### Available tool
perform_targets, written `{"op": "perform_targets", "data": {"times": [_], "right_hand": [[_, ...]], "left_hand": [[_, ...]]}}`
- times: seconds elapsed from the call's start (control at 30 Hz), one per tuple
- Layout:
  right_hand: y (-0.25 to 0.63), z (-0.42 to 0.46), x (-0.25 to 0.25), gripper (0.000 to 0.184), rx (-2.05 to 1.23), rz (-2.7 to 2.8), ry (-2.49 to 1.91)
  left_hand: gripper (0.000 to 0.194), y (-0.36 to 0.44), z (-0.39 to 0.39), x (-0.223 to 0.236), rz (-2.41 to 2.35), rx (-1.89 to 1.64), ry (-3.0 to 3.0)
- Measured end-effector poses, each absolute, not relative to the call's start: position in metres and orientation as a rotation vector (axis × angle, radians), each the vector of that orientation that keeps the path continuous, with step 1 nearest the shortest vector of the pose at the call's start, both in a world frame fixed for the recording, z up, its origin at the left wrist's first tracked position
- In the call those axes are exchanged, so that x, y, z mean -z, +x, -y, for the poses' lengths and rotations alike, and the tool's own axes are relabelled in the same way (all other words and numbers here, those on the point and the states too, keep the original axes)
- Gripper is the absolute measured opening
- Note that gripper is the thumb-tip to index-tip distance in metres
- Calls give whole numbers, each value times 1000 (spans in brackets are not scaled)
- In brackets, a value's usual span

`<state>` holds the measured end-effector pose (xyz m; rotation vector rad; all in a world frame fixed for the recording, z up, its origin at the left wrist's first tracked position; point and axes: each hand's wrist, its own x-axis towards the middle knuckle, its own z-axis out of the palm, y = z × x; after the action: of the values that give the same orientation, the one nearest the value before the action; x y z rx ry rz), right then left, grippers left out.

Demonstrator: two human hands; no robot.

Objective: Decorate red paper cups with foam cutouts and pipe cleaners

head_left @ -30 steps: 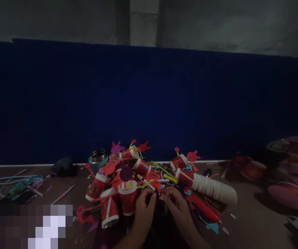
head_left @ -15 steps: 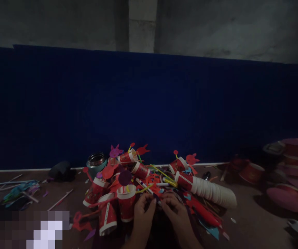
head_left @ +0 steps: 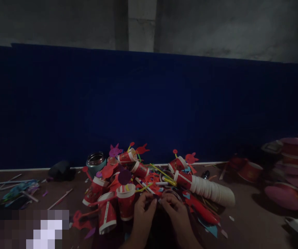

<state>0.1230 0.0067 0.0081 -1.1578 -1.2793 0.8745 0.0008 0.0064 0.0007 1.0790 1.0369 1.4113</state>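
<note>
Low in the middle of the view, my left hand (head_left: 144,211) and my right hand (head_left: 175,211) are close together, fingertips pinched. Between them is a small dark piece with a pale spot, mostly hidden by the fingers; I cannot make out what it is. Just left of my left hand stands a red paper cup (head_left: 126,204) with a white rim. Another red cup (head_left: 107,217) lies tilted beside it. Beyond my fingertips are red paper scraps and a white marker (head_left: 149,188). A nested stack of paper cups (head_left: 211,191) lies on its side to the right of my right hand.
A teal wide-mouthed flask (head_left: 96,166) stands at the back left, near a dark cloth-like lump (head_left: 60,171). Red scissors-like handles or a red tool (head_left: 204,212) lie at right. More red cups with pink discs (head_left: 283,197) crowd the far right. A blue panel (head_left: 149,107) rises behind.
Both hands stay nearly in place, their fingers shifting slightly around the small piece, which shows less now. The whole view has moved a little.
</note>
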Motion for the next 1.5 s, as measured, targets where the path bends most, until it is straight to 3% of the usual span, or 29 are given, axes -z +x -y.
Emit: {"op": "perform_targets", "data": {"times": [0.33,0.63,1.2,1.5], "right_hand": [[120,-2,-13,23,-760,1376,-1214],[125,-1,-13,11,-540,1507,-1191],[127,-7,-10,20,-575,1584,-1116],[127,-2,-5,9,-358,1611,-1193]], "left_hand": [[20,3,-4,-8,-1105,-1466,1073],[18,4,-3,-4,-1070,-1436,1076],[21,3,0,-11,-1145,-1328,1262],[22,3,-1,-8,-1215,-1331,1325]]}}
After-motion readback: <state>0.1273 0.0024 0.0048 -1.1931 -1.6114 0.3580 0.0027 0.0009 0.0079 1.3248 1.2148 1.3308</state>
